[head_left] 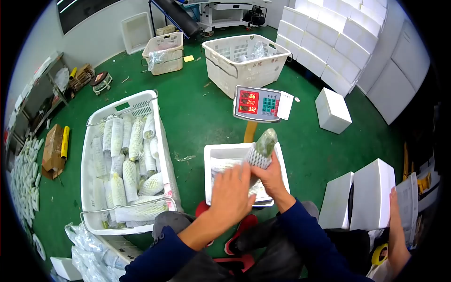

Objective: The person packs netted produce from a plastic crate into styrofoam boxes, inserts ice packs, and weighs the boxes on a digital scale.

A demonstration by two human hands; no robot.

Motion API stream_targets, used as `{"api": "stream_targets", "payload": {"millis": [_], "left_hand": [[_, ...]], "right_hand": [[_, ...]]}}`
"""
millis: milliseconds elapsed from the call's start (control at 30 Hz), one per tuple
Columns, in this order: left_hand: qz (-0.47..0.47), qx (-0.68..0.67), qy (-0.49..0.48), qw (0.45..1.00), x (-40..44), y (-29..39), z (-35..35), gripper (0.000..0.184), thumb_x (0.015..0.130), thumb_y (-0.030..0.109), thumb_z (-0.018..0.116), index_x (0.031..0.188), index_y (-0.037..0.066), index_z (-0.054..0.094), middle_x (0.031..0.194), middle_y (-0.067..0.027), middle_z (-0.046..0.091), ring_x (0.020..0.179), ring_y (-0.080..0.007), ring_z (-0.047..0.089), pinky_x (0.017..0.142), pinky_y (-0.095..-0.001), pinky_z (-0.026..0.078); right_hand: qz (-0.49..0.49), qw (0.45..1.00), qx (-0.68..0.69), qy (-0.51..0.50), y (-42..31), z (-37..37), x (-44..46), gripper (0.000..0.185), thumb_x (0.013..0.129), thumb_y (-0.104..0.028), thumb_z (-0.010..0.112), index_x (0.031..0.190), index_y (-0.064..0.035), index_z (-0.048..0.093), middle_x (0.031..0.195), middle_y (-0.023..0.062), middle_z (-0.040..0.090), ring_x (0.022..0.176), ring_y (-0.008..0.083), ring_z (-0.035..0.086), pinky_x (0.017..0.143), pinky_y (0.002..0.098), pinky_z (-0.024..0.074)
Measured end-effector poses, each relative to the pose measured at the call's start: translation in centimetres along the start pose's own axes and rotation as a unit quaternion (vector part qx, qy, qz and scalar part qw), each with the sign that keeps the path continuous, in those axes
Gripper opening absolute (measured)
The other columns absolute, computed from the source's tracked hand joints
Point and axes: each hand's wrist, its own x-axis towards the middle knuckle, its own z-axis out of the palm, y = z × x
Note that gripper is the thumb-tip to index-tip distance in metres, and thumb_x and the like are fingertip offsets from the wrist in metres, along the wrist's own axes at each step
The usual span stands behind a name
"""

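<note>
Right hand (271, 176): fingers gripped the vegetable (266, 142).
Left hand (229, 189): blurred; grip couldn't be told.
Net (257, 159): apparently was being fitted.
Foam box (225, 151): next move probably called for lowering.

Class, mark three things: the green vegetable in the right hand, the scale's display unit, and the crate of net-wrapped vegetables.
Green vegetable (266, 142): head view, on its bare upper end.
Display unit (257, 104): head view, middle of its front panel.
Crate (167, 157): head view, on its right side wall.
</note>
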Motion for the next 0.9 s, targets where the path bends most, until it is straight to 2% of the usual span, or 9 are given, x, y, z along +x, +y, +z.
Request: {"api": "stream_targets", "payload": {"millis": [33, 100, 233, 300, 467, 567, 733, 833, 900], "left_hand": [[0.021, -0.055, 0.005, 0.998, -0.7, 0.4, 1.4, 0.076, 0.080, 0.034, 0.075, 0.138, -0.003, 0.044, 0.111, -0.0209, 0.061, 0.099, -0.0372, 0.062, 0.082, -0.0454, 0.051], [0.049, -0.095, -0.175, 0.979, -1.0, 0.4, 2.9, 0.055, 0.082, 0.036, 0.073, 0.121, 0.001, 0.056, 0.091, -0.0179, 0.067, 0.082, -0.0373, 0.066, 0.070, -0.0466, 0.053], [0.160, -0.102, -0.187, 0.964, -0.7, 1.0, 5.2, 0.039, 0.084, 0.036, 0.071, 0.103, 0.003, 0.062, 0.080, -0.0149, 0.067, 0.074, -0.0364, 0.067, 0.064, -0.0475, 0.052], [0.167, -0.106, -0.194, 0.961, 0.0, 1.5, 5.1, 0.038, 0.085, 0.036, 0.071, 0.100, 0.002, 0.064, 0.081, -0.0146, 0.067, 0.075, -0.0353, 0.068, 0.065, -0.0476, 0.052], [0.171, -0.050, -0.242, 0.954, 0.2, 0.8, 4.9, 0.039, 0.084, 0.036, 0.071, 0.101, 0.002, 0.064, 0.080, -0.0147, 0.068, 0.077, -0.0336, 0.069, 0.065, -0.0445, 0.053], [0.153, -0.041, -0.208, 0.965, -0.3, -0.2, 4.3, 0.039, 0.084, 0.035, 0.071, 0.103, 0.002, 0.064, 0.080, -0.0155, 0.068, 0.078, -0.0338, 0.069, 0.066, -0.0442, 0.054], [0.124, -0.100, -0.133, 0.978, -0.5, -1.9, 0.0, 0.039, 0.085, 0.034, 0.071, 0.109, 0.004, 0.064, 0.084, -0.0142, 0.069, 0.079, -0.0327, 0.069, 0.070, -0.0440, 0.054], [0.068, -0.159, 0.032, 0.984, -1.2, -5.6, -2.9, 0.038, 0.085, 0.031, 0.073, 0.113, 0.005, 0.066, 0.089, -0.0135, 0.071, 0.078, -0.0303, 0.070, 0.071, -0.0405, 0.055], [-0.055, -0.185, 0.065, 0.979, -1.7, -8.5, -4.4, 0.035, 0.085, 0.026, 0.074, 0.112, 0.003, 0.068, 0.087, -0.0144, 0.071, 0.074, -0.0268, 0.070, 0.069, -0.0360, 0.055]], "right_hand": [[-0.065, 0.988, -0.141, 0.002, -0.6, -1.1, 0.4, 0.060, 0.075, -0.011, 0.076, 0.130, -0.0058, 0.053, 0.112, 0.0074, 0.067, 0.104, 0.0191, 0.065, 0.091, 0.0348, 0.0520], [-0.122, 0.940, -0.319, -0.021, 0.0, -3.3, 0.6, 0.069, 0.067, -0.012, 0.074, 0.133, -0.0082, 0.054, 0.110, 0.0144, 0.067, 0.103, 0.0304, 0.066, 0.089, 0.0389, 0.0516], [-0.149, 0.810, -0.538, -0.182, 3.6, -4.5, 1.3, 0.075, 0.064, -0.017, 0.074, 0.137, -0.0196, 0.055, 0.097, 0.0132, 0.061, 0.094, 0.0364, 0.059, 0.083, 0.0470, 0.0467], [-0.138, 0.751, -0.593, -0.256, 6.2, -3.4, 1.2, 0.082, 0.072, -0.029, 0.077, 0.147, -0.0199, 0.046, 0.112, 0.0152, 0.061, 0.107, 0.0362, 0.056, 0.089, 0.0496, 0.0439], [-0.147, 0.751, -0.579, -0.281, 12.5, -2.0, -1.1, 0.068, 0.096, -0.049, 0.054, 0.151, -0.0123, 0.038, 0.126, 0.0205, 0.058, 0.120, 0.0400, 0.053, 0.100, 0.0513, 0.0397], [-0.110, 0.808, -0.535, -0.221, 10.9, -2.4, 0.4, 0.066, 0.097, -0.046, 0.052, 0.149, -0.0076, 0.041, 0.130, 0.0230, 0.059, 0.124, 0.0412, 0.050, 0.103, 0.0540, 0.0369], [-0.198, 0.854, -0.480, -0.026, 7.1, -2.4, 1.5, 0.031, 0.094, -0.026, 0.063, 0.114, -0.0033, 0.067, 0.099, 0.0193, 0.072, 0.092, 0.0392, 0.066, 0.079, 0.0459, 0.0524], [-0.095, 0.880, -0.464, -0.043, 3.6, -2.7, 0.7, 0.031, 0.093, -0.028, 0.064, 0.114, -0.0057, 0.068, 0.096, 0.0169, 0.073, 0.090, 0.0354, 0.068, 0.077, 0.0440, 0.0530], [-0.087, 0.876, -0.473, -0.034, 3.4, -3.7, 0.5, 0.030, 0.091, -0.028, 0.066, 0.112, -0.0065, 0.069, 0.091, 0.0135, 0.074, 0.083, 0.0329, 0.069, 0.073, 0.0419, 0.0533]]}}
